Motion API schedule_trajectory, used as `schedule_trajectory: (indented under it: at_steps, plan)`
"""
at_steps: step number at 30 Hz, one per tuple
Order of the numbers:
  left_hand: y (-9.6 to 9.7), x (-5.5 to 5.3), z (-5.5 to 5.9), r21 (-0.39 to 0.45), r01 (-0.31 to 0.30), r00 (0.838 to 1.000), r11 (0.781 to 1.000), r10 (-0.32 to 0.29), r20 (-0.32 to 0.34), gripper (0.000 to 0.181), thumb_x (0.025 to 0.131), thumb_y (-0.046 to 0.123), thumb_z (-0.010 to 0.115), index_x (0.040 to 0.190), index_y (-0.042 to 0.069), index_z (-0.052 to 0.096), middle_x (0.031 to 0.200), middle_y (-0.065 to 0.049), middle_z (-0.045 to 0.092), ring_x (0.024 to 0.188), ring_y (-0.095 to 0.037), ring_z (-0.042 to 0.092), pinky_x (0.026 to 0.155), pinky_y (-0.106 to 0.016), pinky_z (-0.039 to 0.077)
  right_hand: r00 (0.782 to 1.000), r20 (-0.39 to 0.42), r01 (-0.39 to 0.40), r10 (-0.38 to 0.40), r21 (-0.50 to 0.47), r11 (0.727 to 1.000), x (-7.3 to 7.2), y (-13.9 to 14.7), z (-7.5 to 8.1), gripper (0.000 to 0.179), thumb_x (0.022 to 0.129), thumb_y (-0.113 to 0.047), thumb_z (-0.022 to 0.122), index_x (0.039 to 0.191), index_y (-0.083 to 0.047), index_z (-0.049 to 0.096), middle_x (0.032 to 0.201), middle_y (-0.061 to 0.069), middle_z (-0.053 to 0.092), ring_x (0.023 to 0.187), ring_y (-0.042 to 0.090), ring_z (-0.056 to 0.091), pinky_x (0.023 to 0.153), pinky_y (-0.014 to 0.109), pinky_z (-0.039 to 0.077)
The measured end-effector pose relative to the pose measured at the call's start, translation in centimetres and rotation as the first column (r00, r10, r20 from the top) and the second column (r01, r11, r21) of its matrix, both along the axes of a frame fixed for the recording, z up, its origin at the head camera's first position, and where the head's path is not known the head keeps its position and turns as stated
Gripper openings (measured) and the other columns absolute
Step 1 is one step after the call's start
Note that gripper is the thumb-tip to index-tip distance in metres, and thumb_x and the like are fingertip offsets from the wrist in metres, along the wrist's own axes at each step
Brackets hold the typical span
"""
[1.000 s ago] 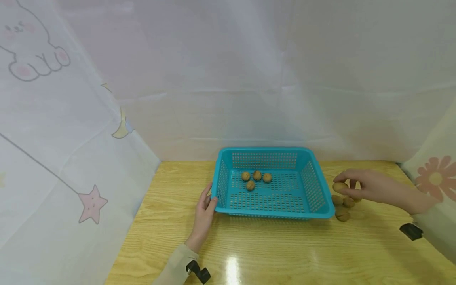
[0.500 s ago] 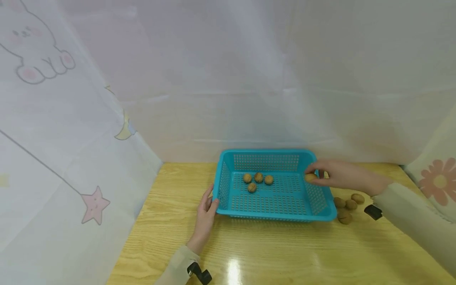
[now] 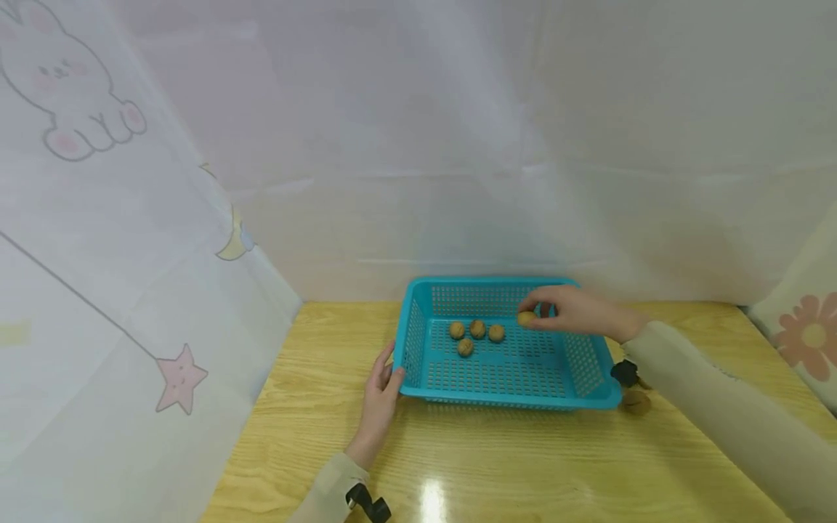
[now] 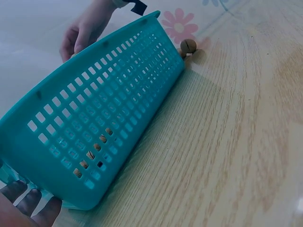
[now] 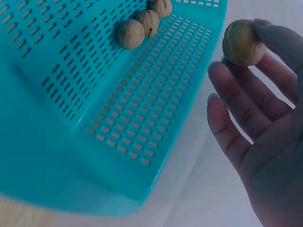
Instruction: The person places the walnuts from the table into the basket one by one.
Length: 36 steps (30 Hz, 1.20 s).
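Note:
A walnut [image 3: 526, 319] is pinched between the thumb and fingertips of my right hand [image 3: 570, 309], above the right half of a blue plastic basket [image 3: 510, 402]. In the right wrist view the held walnut [image 5: 244, 42] is beyond the basket's rim line, with the other fingers spread below it. Several walnuts [image 3: 477, 330] lie together on the basket floor, left of centre. My left hand [image 3: 378, 399] grips the basket's left end near the front corner. Its fingers [image 4: 29, 202] are at the end wall in the left wrist view.
Outside the basket's front right corner, a walnut [image 3: 636, 403] lies on the wooden table [image 3: 497, 465]; others there are mostly hidden behind my right sleeve [image 3: 693, 385]. A pale curtain [image 3: 458, 145] hangs close behind the basket.
My right hand has carried the walnut leftward from the loose walnuts on the table, over the right rim, to above the basket. My left hand keeps its place on the basket.

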State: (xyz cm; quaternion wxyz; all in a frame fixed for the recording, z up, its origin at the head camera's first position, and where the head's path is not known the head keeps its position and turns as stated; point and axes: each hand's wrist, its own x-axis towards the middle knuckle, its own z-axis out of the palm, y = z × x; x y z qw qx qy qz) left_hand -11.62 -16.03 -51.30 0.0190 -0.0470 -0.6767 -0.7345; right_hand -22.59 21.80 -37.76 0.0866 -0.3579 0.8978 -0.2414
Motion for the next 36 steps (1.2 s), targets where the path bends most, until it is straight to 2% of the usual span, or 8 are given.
schedule_trajectory:
  at_steps: [6,11,14,19,24,27,31,36]
  plan:
    - [0.2,0.2,-0.3,0.013,0.007,0.999,1.0,-0.008,0.034,0.058,0.111,0.022,0.051,0.165,0.017,0.03,0.149,-0.026,0.053,0.134,-0.045,0.054,0.094,-0.028,0.056,0.998,0.066,-0.004,0.007,-0.045,0.999,-1.3,-1.5,-1.8,0.027,0.101,-0.033,0.071,0.123,-0.017,0.073,0.119,-0.003,0.071,0.09,0.012,0.063,0.076,0.035,0.054]
    - [0.3,0.2,-0.3,0.015,0.003,0.999,1.0,-0.004,0.034,0.059,0.112,0.02,0.05,0.166,0.014,0.028,0.149,-0.027,0.054,0.132,-0.045,0.055,0.092,-0.027,0.056,0.993,0.116,-0.008,0.015,-0.058,0.998,-2.3,-3.0,-3.4,0.027,0.102,-0.029,0.07,0.126,-0.017,0.072,0.121,-0.001,0.071,0.095,0.018,0.064,0.081,0.038,0.054]
    - [0.2,0.1,-0.2,0.008,-0.001,1.0,1.0,0.001,0.026,0.059,0.112,0.02,0.05,0.166,0.013,0.028,0.147,-0.028,0.054,0.131,-0.046,0.056,0.091,-0.027,0.057,0.988,0.151,-0.016,0.026,-0.065,0.998,-2.7,-3.8,-4.4,0.029,0.103,-0.025,0.069,0.128,-0.011,0.071,0.123,0.002,0.07,0.099,0.023,0.063,0.084,0.041,0.053]
    - [0.2,0.3,-0.1,0.011,0.001,0.999,1.0,-0.002,0.039,0.058,0.112,0.021,0.051,0.165,0.017,0.03,0.147,-0.028,0.054,0.132,-0.045,0.056,0.092,-0.028,0.057,0.97,0.237,-0.041,0.054,-0.059,0.997,-3.3,-4.8,-6.3,0.035,0.103,-0.027,0.069,0.13,-0.005,0.069,0.124,0.005,0.069,0.105,0.029,0.065,0.088,0.044,0.054]
    - [0.1,0.2,0.0,0.009,0.009,1.0,1.0,-0.01,0.023,0.057,0.112,0.022,0.05,0.165,0.018,0.03,0.148,-0.027,0.054,0.132,-0.046,0.055,0.092,-0.028,0.056,0.947,0.315,-0.045,0.062,-0.061,0.997,-3.7,-6.0,-8.2,0.038,0.102,-0.026,0.07,0.133,-0.003,0.068,0.129,0.011,0.068,0.113,0.027,0.067,0.094,0.043,0.056]
    - [0.0,0.1,0.2,0.001,0.006,1.0,1.0,-0.006,0.016,0.057,0.112,0.022,0.051,0.165,0.017,0.03,0.147,-0.027,0.054,0.13,-0.046,0.056,0.09,-0.027,0.056,0.949,0.303,-0.076,0.085,-0.043,0.996,-4.0,-6.7,-8.7,0.035,0.102,-0.021,0.07,0.131,-0.001,0.068,0.129,0.013,0.069,0.114,0.025,0.066,0.095,0.043,0.056]
    - [0.0,0.0,0.2,-0.006,-0.002,1.0,1.0,0.002,0.016,0.058,0.111,0.021,0.052,0.165,0.016,0.03,0.147,-0.028,0.054,0.13,-0.046,0.056,0.089,-0.027,0.056,0.957,0.272,-0.11,0.104,0.005,0.994,-4.3,-7.4,-9.1,0.029,0.101,-0.019,0.071,0.126,-0.004,0.07,0.12,0.007,0.071,0.105,0.019,0.067,0.089,0.04,0.056]
    - [0.0,0.1,0.2,-0.019,0.002,1.0,1.0,-0.002,0.001,0.059,0.112,0.022,0.05,0.166,0.013,0.028,0.148,-0.029,0.053,0.132,-0.046,0.055,0.091,-0.028,0.056,0.961,0.264,-0.1,0.079,0.065,0.993,-4.5,-7.8,-9.3,0.027,0.1,-0.02,0.072,0.125,-0.007,0.071,0.115,0.002,0.072,0.099,0.012,0.065,0.085,0.037,0.055]
